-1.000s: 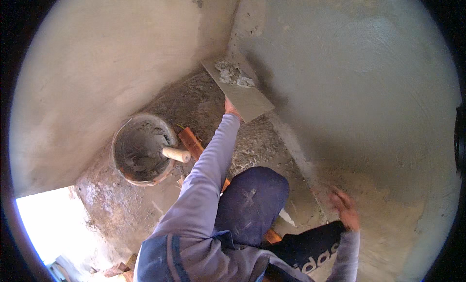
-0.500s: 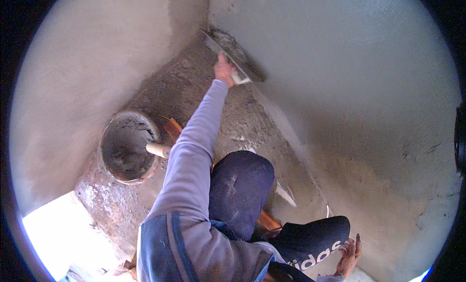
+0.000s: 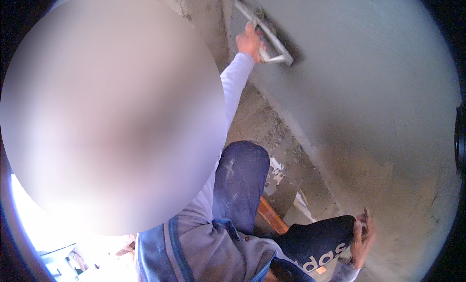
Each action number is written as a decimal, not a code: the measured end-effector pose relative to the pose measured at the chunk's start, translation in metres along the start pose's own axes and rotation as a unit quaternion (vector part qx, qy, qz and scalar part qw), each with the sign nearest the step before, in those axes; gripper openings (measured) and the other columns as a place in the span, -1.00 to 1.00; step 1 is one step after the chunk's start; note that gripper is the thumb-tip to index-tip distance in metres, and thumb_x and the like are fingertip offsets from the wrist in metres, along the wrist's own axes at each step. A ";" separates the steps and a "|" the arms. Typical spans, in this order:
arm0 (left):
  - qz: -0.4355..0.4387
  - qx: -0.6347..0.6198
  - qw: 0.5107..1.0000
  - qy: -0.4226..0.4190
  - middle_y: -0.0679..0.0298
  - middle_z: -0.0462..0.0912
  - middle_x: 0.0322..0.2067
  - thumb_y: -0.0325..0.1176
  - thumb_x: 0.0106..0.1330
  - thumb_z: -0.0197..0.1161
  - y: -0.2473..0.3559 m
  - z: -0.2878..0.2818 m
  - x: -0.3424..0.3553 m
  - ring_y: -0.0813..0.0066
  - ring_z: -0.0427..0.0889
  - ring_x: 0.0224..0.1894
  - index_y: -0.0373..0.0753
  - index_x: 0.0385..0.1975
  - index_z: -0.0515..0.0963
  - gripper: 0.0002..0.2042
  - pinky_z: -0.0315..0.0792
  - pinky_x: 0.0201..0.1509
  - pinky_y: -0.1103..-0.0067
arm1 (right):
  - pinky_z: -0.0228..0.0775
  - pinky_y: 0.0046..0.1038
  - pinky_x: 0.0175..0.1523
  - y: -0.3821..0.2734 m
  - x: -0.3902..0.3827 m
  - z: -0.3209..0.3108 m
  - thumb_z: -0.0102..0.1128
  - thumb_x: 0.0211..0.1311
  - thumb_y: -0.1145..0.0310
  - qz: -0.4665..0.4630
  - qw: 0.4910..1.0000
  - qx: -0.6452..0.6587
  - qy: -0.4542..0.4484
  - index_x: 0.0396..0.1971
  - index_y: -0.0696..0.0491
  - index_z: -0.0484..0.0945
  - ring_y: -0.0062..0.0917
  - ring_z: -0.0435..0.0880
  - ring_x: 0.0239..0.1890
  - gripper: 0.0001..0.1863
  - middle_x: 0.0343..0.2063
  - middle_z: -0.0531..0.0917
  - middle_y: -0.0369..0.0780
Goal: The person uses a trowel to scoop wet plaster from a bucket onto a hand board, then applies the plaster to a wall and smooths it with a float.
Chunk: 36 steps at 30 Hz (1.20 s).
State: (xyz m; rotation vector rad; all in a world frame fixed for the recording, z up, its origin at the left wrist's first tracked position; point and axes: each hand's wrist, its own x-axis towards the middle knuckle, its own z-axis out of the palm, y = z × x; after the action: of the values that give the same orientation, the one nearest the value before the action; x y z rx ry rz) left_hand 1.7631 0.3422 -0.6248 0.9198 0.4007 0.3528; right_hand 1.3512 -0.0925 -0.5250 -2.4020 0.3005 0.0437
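My left hand [image 3: 249, 43] grips a flat plastering trowel [image 3: 274, 44] by its handle, with the blade up against the grey wall [image 3: 369, 88] near the corner. Dark mortar shows along the blade's far edge. My right hand [image 3: 363, 236] hangs beside my bent knee, close to the wall's lower part, its fingers apart and holding nothing that I can see.
A large blur covers the left of the view. My knees are over the rough floor [image 3: 252, 112], where an orange-brown strip [image 3: 272, 214] and pale scraps [image 3: 303, 204] lie along the wall's foot. Bright light and indistinct items show at lower left.
The trowel, earlier held flat with a mortar lump on top, is turned against the right wall and has moved upward in view. The bucket is now hidden by blur.
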 end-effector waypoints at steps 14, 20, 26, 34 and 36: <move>0.093 0.064 0.978 -0.174 0.15 0.55 -0.42 0.06 0.36 -0.03 0.052 0.121 -0.240 0.36 0.53 -0.50 -0.33 -0.14 0.43 -0.52 0.49 -0.44 0.33 | 0.42 -0.20 -0.16 -0.057 0.082 0.011 0.19 0.11 0.37 -0.509 0.795 -0.103 -0.313 0.09 0.05 0.41 -0.12 0.56 -0.26 -0.51 -0.33 0.55 -0.03; 0.021 -0.074 0.981 -0.178 0.17 0.40 0.15 0.22 0.34 -0.17 0.070 0.071 -0.212 0.09 0.37 0.18 -0.16 0.20 0.28 -0.37 0.28 0.22 0.10 | 0.42 -0.21 -0.15 -0.002 0.071 0.004 0.17 0.14 0.38 -0.472 0.803 -0.036 -0.362 0.11 0.09 0.40 -0.12 0.57 -0.24 -0.51 -0.30 0.56 -0.03; 0.139 0.046 0.986 -0.076 0.19 0.60 -0.31 0.16 0.31 0.00 0.148 -0.035 -0.007 0.31 0.59 -0.38 -0.28 -0.11 0.47 -0.46 0.50 -0.39 0.36 | 0.42 -0.30 -0.16 0.033 0.049 0.015 0.22 0.09 0.36 -0.337 0.881 0.061 -0.326 0.01 0.06 0.52 -0.13 0.61 -0.25 -0.58 -0.24 0.61 0.00; 0.406 0.354 0.839 0.078 0.24 0.50 -0.65 0.05 0.30 0.11 0.183 0.044 0.073 0.45 0.44 -0.59 -0.37 -0.60 0.53 -0.49 0.37 -0.47 0.45 | 0.43 -0.31 -0.21 0.002 0.064 0.038 0.28 -0.07 0.46 -0.231 0.958 -0.052 -0.160 -0.11 0.17 0.57 -0.17 0.63 -0.30 -0.59 -0.34 0.63 0.01; 0.408 0.367 0.831 0.095 0.11 0.52 -0.68 0.00 0.29 0.14 0.180 0.040 0.082 0.38 0.42 -0.63 -0.44 -0.59 0.55 -0.49 0.38 -0.42 0.41 | 0.45 -0.29 -0.18 -0.014 0.068 0.048 0.28 -0.05 0.45 -0.186 0.963 -0.066 -0.184 -0.12 0.18 0.57 -0.14 0.63 -0.29 -0.60 -0.32 0.63 0.03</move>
State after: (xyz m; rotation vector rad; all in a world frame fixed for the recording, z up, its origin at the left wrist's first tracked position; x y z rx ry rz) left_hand 1.8310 0.4527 -0.4705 1.8204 0.3019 1.1350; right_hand 1.4233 -0.0648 -0.5599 -2.4806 -0.3354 0.3424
